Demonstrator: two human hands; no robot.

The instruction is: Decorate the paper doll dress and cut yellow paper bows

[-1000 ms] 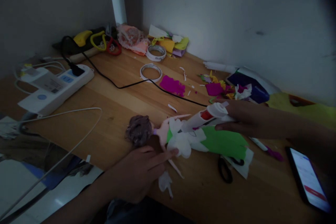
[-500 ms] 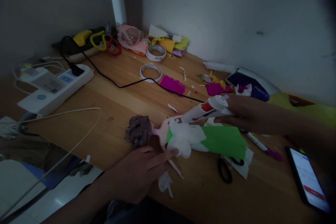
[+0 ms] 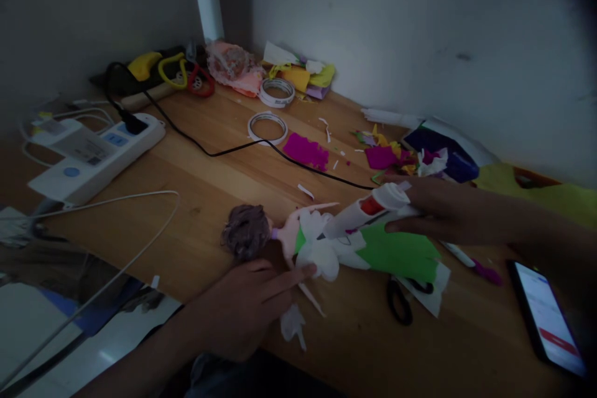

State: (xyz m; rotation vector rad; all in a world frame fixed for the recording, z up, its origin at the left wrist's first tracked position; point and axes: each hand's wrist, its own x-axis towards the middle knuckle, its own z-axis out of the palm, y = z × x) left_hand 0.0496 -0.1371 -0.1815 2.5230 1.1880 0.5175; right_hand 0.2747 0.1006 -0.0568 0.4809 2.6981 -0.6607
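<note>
Now the right hand (image 3: pixel 438 214) grips the glue gun (image 3: pixel 361 214), nozzle at the doll (image 3: pixel 298 239) bodice, while the left hand (image 3: pixel 247 305), half-open, pins the doll; next comes pressing the paper.

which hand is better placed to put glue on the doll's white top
Right. The right hand already holds the glue gun, its nozzle at the doll; the left hand is pinning the doll down.

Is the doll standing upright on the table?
No, the doll lies flat on the wooden table, with the left hand pressing beside it and the right hand holding a glue gun over it.
</note>
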